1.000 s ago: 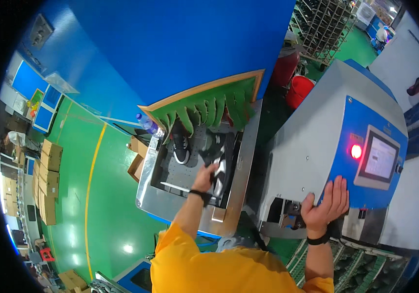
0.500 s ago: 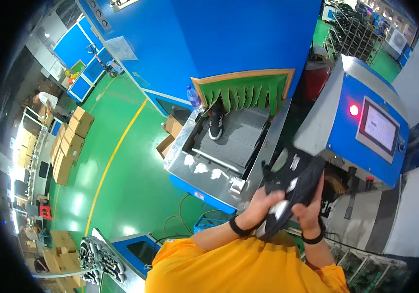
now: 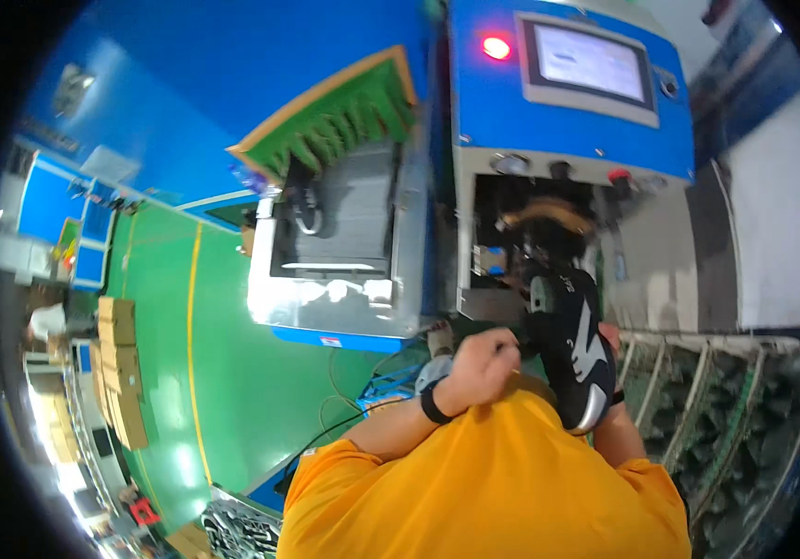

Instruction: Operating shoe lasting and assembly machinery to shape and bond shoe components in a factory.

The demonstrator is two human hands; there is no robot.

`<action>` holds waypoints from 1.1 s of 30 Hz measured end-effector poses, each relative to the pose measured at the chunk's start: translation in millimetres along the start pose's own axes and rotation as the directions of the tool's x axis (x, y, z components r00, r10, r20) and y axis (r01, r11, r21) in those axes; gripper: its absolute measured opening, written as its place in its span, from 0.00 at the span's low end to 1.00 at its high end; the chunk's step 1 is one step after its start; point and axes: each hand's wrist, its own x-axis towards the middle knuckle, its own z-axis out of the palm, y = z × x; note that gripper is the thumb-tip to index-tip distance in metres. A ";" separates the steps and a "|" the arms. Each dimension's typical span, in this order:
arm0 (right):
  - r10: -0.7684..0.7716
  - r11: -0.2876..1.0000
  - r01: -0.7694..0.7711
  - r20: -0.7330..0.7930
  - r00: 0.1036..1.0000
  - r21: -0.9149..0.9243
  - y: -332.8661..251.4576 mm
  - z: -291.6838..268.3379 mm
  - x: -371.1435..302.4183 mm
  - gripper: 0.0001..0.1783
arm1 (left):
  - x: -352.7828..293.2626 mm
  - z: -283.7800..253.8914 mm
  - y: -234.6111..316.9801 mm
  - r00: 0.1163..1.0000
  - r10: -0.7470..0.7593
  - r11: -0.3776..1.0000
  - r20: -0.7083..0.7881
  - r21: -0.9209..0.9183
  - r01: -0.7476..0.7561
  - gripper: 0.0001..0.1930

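A black sneaker (image 3: 563,340) with white marks and a pale toe cap is held upright in front of my body, heel toward the machine opening. My right hand (image 3: 610,337) grips it from the right side, most of that hand hidden behind the shoe. To the left of the shoe, apart from it, my left hand (image 3: 482,365) is raised with its fingers curled in. A small dark spot shows among those fingers, too blurred to name. Just beyond the sneaker is a machine cavity (image 3: 488,210) with a brown curved pad (image 3: 549,216).
Above the cavity sits a blue control panel (image 3: 567,126) with a screen and red light. At left, another black shoe (image 3: 307,210) stands on a metal conveyor (image 3: 339,224) by a green strip curtain (image 3: 344,116). A rack (image 3: 698,401) of dark items stands at lower right.
My view and body have turned right toward the control-panel machine. My left hand has let go of the sneaker, which my right hand now holds nearer the cavity.
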 end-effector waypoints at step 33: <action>-0.534 -0.638 -0.235 0.202 0.821 -0.733 7.7 35.2 128.7 0.50 | 66.5 71.9 -192.5 0.892 -0.167 0.641 0.420 -0.641 0.422 0.28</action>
